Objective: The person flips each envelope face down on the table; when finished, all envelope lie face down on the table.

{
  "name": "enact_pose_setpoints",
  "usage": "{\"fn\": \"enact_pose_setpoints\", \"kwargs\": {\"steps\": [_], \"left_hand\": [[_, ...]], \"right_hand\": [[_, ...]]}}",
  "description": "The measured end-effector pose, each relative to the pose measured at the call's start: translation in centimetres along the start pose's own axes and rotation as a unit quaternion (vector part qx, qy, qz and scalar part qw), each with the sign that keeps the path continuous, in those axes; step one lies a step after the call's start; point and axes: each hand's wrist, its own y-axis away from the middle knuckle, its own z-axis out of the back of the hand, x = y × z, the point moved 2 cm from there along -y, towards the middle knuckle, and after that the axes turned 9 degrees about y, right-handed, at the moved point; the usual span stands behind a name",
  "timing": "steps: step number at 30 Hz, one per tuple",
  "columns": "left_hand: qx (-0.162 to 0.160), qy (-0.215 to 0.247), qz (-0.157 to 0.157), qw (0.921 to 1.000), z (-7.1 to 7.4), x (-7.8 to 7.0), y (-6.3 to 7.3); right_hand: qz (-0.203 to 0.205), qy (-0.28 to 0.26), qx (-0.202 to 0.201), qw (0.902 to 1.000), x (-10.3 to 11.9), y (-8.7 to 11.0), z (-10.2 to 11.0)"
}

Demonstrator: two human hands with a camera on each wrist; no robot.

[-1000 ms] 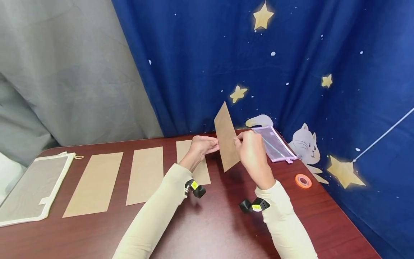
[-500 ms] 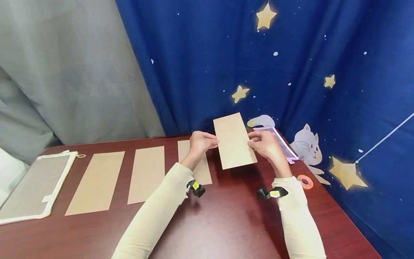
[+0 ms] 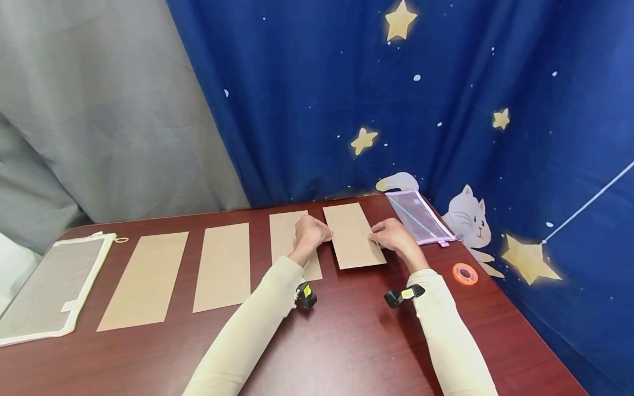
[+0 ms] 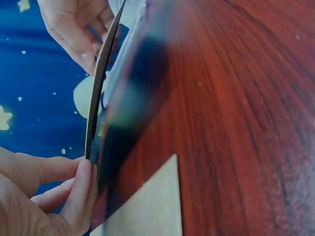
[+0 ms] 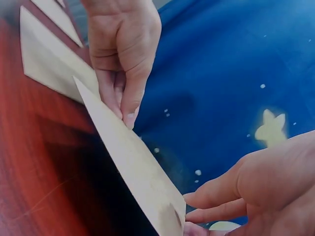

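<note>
A flat brown rectangular card (image 3: 353, 234) is held just above the dark red table by both hands, with a shadow beneath it. My left hand (image 3: 310, 232) pinches its left edge between thumb and fingers. On the opposite edge, the fingertips of my right hand (image 3: 394, 236) pinch the card. The left wrist view shows the card (image 4: 98, 88) nearly edge-on, the left thumb and fingers meeting at its near end. In the right wrist view, the card's face (image 5: 129, 152) slants between the two hands. Another card (image 3: 283, 223) lies partly hidden under my left forearm.
Two more brown cards (image 3: 224, 264) (image 3: 146, 280) lie in a row to the left. Beyond them is a white-edged mesh zip pouch (image 3: 47, 286). A purple mesh pouch (image 3: 415, 214) and an orange tape roll (image 3: 464, 274) sit near the right table edge. Curtains (image 3: 297, 99) hang behind.
The card has turned from edge-on to facing up and been lowered from upright to nearly flat over the table. My right hand swung out to the right side and came down.
</note>
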Motion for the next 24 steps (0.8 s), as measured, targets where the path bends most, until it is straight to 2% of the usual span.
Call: {"fn": "enact_pose_setpoints", "kwargs": {"steps": [5, 11, 17, 24], "left_hand": [[-0.01, -0.052, -0.008, 0.9985, 0.0, 0.3, 0.0], [-0.026, -0.086, -0.021, 0.9957, 0.1, 0.5, 0.0], [-0.05, -0.141, -0.029, 0.9883, 0.4, 0.9, 0.2], [-0.038, -0.164, -0.063, 0.9837, 0.3, 1.1, 0.3]], "right_hand": [[-0.019, 0.0, 0.013, 0.9997, -0.4, -0.5, -0.9], [-0.016, 0.003, 0.02, 0.9997, -0.3, -0.8, -1.4], [-0.01, 0.052, 0.024, 0.9983, 0.1, -1.4, -2.2], [0.018, 0.14, 0.009, 0.9899, 1.0, -1.7, -3.0]]}}
